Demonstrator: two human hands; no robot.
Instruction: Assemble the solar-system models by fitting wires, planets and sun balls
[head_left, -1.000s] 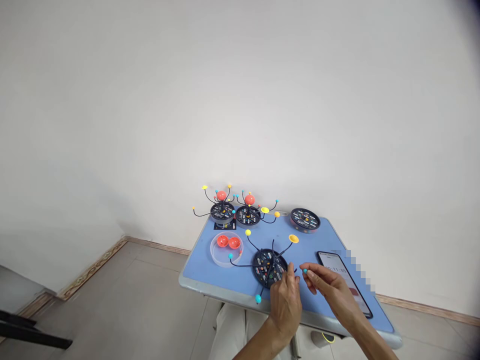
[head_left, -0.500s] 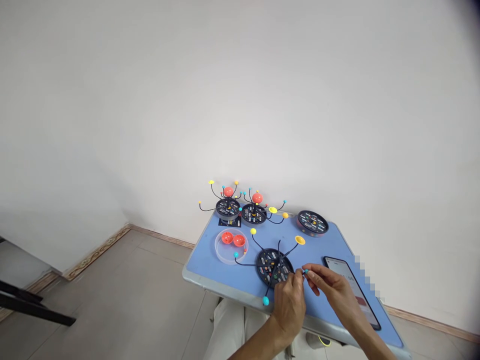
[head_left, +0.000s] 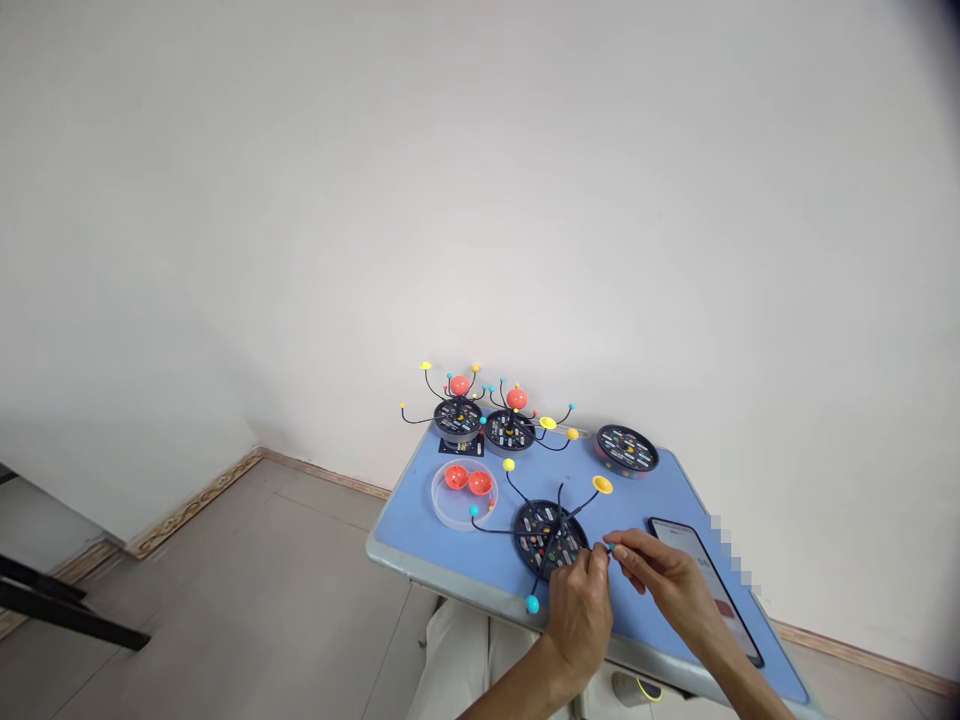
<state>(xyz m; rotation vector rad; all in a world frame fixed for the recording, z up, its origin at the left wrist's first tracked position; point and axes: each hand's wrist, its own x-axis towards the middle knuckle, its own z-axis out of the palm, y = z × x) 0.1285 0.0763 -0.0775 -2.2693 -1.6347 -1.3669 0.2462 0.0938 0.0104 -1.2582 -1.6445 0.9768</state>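
On the front half of the blue table lies a solar system model (head_left: 534, 548), a round black printed base with curved black arms tipped by yellow, orange and blue balls. My left hand (head_left: 581, 610) is closed over the base's near right edge, its fingers pinching one black arm near its end. Beside it, my right hand (head_left: 664, 580) pinches a small blue ball (head_left: 611, 549) between thumb and fingertip, right at that arm's tip. Whether the ball is fixed on the arm, I cannot tell. The fingers hide most of the arm.
Two similar models with red balls (head_left: 459, 386) stand at the back left. A clear round tray (head_left: 436, 507) holds two red half-shells (head_left: 480, 484) and small pieces. Another black base (head_left: 628, 447) sits at the back right. A phone (head_left: 705, 570) lies by the right edge of the table (head_left: 450, 575).
Both hands stay nearly in place at the arm's tip, with only a slight shift of the right fingertips around the blue ball. The whole view has moved very slightly.
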